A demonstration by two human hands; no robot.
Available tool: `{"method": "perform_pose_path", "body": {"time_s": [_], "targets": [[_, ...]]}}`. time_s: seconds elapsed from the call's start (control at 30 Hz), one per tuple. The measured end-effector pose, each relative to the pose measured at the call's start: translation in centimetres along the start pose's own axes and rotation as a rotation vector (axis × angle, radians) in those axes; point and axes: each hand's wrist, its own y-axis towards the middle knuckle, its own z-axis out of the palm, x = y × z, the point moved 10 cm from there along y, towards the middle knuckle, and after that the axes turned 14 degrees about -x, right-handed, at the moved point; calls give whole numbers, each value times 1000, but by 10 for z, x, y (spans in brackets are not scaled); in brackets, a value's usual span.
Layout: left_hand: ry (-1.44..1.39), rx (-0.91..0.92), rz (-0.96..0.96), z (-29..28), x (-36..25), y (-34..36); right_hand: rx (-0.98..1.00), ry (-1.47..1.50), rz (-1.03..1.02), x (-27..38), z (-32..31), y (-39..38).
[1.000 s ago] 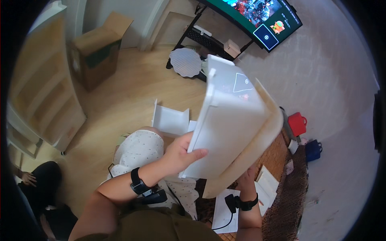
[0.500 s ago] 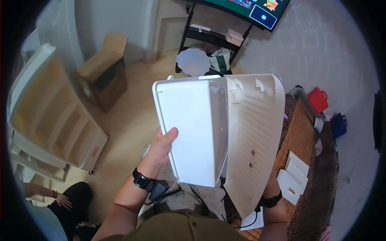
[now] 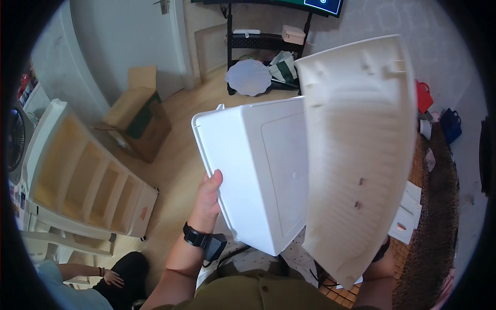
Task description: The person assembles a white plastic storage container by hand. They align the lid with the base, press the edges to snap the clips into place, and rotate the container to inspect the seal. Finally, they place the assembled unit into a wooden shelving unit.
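Your left hand (image 3: 206, 199) grips only the white plastic bin (image 3: 258, 175) by its edge, your right hand's hold is hidden, so the ribbed white panel (image 3: 356, 155) could slip floorward.

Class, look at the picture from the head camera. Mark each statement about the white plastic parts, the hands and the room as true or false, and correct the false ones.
1. The left hand grips the edge of the white plastic box-shaped part. True.
2. The ribbed white plastic panel lies flat on the floor. False: it is held up in front of the person, to the right of the box-shaped part.
3. An open brown cardboard box stands on the wooden floor near the white door. True.
4. The left wrist is bare. False: it wears a black wristwatch.
5. The right hand shows in full. False: the ribbed panel hides it.
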Motion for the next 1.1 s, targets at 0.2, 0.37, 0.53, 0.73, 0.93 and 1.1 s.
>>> {"method": "perform_pose_path", "body": {"time_s": [0.2,0.37,0.53,0.73,0.93,1.1], "targets": [[8,10,30,-8,-6,6,-30,13,-5,6,-7,3],[-7,-5,72,-1,-16,6,-48,25,-11,12,-13,6],[733,434,307,77,-37,-26,-51,29,-24,21,-16,14],[1939,1418,764,72,8,-94,-81,-6,-51,25,-23,21],[2276,1527,824,-42,-35,-73,-69,-62,-11,-6,-21,37],[2548,1492,685,-64,-42,-50,9,-129,100,-54,5,37]]}}
